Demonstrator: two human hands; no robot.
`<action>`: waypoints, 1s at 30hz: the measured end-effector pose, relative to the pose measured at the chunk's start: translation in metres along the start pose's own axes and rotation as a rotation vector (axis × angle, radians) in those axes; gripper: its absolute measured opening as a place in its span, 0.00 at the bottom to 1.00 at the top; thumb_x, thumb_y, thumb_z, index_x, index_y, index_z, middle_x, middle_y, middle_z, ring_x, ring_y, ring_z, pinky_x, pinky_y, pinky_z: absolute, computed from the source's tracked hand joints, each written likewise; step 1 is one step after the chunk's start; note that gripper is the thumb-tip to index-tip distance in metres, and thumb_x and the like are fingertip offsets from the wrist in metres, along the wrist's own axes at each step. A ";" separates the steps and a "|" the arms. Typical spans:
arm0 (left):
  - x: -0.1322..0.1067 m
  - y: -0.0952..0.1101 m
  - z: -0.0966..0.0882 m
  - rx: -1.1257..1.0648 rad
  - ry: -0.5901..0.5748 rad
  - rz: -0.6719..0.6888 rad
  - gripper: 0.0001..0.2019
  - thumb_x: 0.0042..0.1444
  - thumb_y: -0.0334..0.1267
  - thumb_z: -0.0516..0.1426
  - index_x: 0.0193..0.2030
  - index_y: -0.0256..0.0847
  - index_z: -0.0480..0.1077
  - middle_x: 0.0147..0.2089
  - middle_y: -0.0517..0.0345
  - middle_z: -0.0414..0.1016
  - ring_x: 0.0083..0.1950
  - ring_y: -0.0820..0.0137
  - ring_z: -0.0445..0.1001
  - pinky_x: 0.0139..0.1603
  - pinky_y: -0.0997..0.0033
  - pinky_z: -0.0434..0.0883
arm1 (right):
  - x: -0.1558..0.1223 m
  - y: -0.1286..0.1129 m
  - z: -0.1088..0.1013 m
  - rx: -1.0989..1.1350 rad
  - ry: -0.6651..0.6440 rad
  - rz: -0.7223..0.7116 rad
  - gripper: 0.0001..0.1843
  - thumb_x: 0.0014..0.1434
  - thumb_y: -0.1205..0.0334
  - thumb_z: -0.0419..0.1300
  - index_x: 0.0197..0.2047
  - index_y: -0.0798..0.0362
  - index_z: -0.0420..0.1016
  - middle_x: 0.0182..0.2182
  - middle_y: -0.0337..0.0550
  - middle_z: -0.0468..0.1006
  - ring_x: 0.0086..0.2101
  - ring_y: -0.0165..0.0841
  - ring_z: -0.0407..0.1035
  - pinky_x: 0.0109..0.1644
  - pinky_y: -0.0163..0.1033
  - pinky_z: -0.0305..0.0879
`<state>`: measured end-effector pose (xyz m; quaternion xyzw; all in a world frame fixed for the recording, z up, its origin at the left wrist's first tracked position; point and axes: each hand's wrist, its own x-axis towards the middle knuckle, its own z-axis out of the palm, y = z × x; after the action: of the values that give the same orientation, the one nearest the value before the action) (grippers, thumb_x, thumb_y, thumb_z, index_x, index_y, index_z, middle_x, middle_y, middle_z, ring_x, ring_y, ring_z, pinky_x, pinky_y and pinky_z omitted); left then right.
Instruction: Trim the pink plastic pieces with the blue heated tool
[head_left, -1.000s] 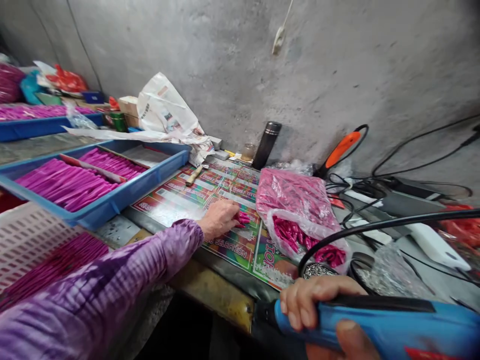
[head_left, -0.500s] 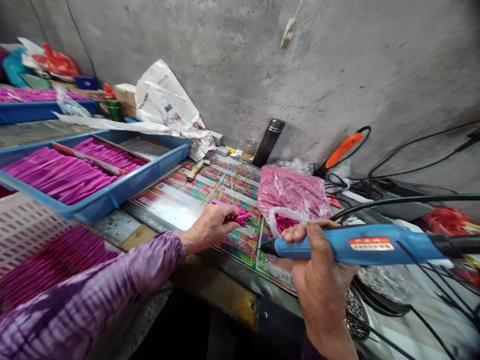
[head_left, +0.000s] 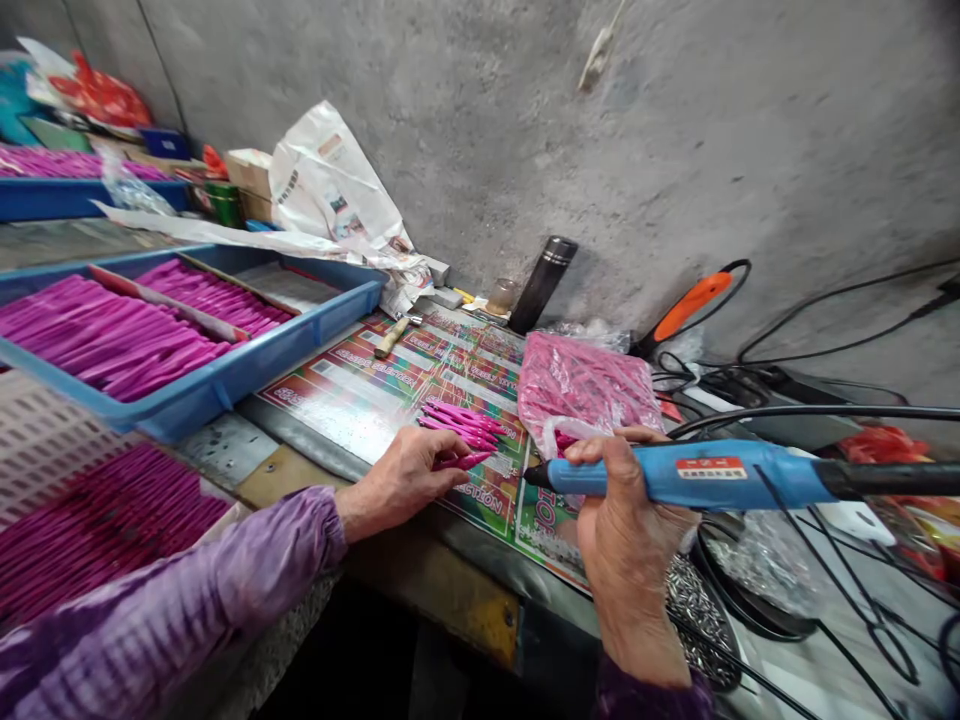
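Note:
My left hand [head_left: 401, 478] rests on the printed mat [head_left: 360, 385], fingers pinched round one pink pointed piece [head_left: 465, 461]. Several more pink pieces [head_left: 461, 420] lie in a row just beyond it. My right hand [head_left: 626, 525] grips a blue electric hand tool [head_left: 697, 472], held level with its dark tip [head_left: 534, 476] pointing left, a short way right of the held piece. A clear plastic bag of pink pieces [head_left: 581, 385] sits behind the tool.
A blue tray [head_left: 225, 375] of pink sticks stands at left, over a white basket [head_left: 45, 440] with more. Cables [head_left: 787, 350], an orange-handled tool [head_left: 686, 300] and a black flask [head_left: 541, 283] lie by the wall. A dish of small metal parts [head_left: 694, 605] is under my right wrist.
The right hand has raised the blue tool from the lower edge and turned it level, tip toward the left hand. The left hand drew back toward me, leaving a row of pink pieces on the mat.

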<state>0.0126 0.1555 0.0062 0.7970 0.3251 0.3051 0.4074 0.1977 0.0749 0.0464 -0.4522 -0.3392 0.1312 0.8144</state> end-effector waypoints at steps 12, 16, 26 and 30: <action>-0.005 0.006 0.020 0.192 -0.078 0.219 0.06 0.59 0.29 0.63 0.41 0.41 0.81 0.34 0.58 0.81 0.34 0.71 0.77 0.37 0.76 0.68 | -0.007 -0.016 -0.005 0.059 0.013 0.015 0.14 0.52 0.60 0.72 0.34 0.51 0.70 0.23 0.30 0.70 0.24 0.28 0.66 0.35 0.39 0.70; -0.004 0.008 0.031 0.365 -0.126 0.312 0.05 0.61 0.30 0.61 0.42 0.40 0.78 0.37 0.56 0.81 0.36 0.68 0.77 0.37 0.73 0.68 | -0.010 -0.021 -0.009 0.088 -0.029 0.048 0.14 0.55 0.56 0.70 0.35 0.51 0.70 0.24 0.32 0.69 0.26 0.28 0.66 0.36 0.39 0.70; -0.004 0.018 0.041 0.632 -0.211 0.304 0.02 0.65 0.34 0.57 0.40 0.39 0.69 0.38 0.56 0.76 0.37 0.66 0.75 0.36 0.69 0.67 | -0.013 -0.032 -0.018 0.127 -0.123 0.114 0.18 0.57 0.45 0.67 0.35 0.50 0.70 0.22 0.33 0.68 0.25 0.29 0.65 0.36 0.40 0.70; -0.006 0.015 0.043 0.638 -0.186 0.289 0.01 0.64 0.33 0.56 0.41 0.39 0.68 0.37 0.56 0.76 0.37 0.66 0.74 0.36 0.69 0.67 | -0.013 -0.033 -0.018 0.148 -0.141 0.113 0.19 0.57 0.42 0.67 0.35 0.49 0.70 0.22 0.33 0.68 0.25 0.30 0.65 0.37 0.41 0.70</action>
<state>0.0455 0.1247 -0.0033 0.9461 0.2496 0.1691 0.1185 0.1969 0.0379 0.0613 -0.3991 -0.3592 0.2332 0.8108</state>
